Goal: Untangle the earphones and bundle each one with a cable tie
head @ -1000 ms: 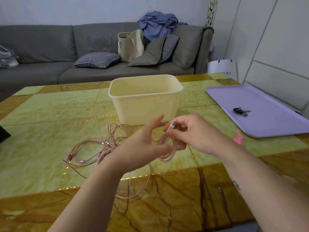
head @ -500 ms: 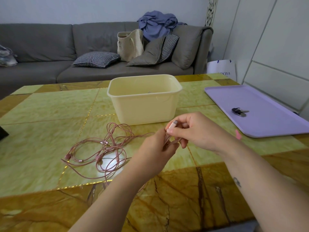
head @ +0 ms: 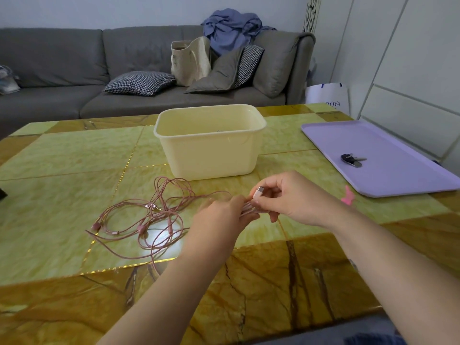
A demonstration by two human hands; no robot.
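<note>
A loose tangle of pink earphone cable (head: 149,220) lies on the green and brown marble table, left of my hands. My right hand (head: 286,197) pinches a gathered bundle of pink cable, and its plug (head: 257,193) sticks up between thumb and forefinger. My left hand (head: 219,217) grips the same bundle just left of the right hand, its fingers curled round the strands. One strand runs from the bundle back to the tangle. A pink cable tie (head: 348,197) lies on the table to the right of my right wrist.
A cream plastic tub (head: 211,155) stands behind my hands. A lilac tray (head: 398,175) with a dark key fob (head: 351,160) sits at the right. A grey sofa with cushions and a bag is beyond the table.
My left hand went from open beside the bundle to closed round it. The cable loop near the table's front has been drawn up toward my hands.
</note>
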